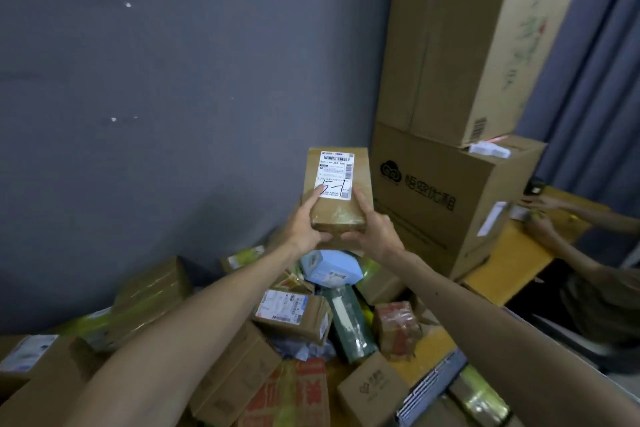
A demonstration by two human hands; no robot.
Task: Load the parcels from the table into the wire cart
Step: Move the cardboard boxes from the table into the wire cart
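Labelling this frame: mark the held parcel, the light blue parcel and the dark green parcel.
held parcel [334, 177]: head view, on its shipping label.
light blue parcel [343, 261]: head view, top face.
dark green parcel [356, 333]: head view, wrapped side.

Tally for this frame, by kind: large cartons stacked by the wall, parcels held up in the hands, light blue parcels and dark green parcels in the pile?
Large stacked cartons: 2
Held parcel, gripped by the left hand and the right hand: 1
Light blue parcel: 1
Dark green parcel: 1
Total: 5
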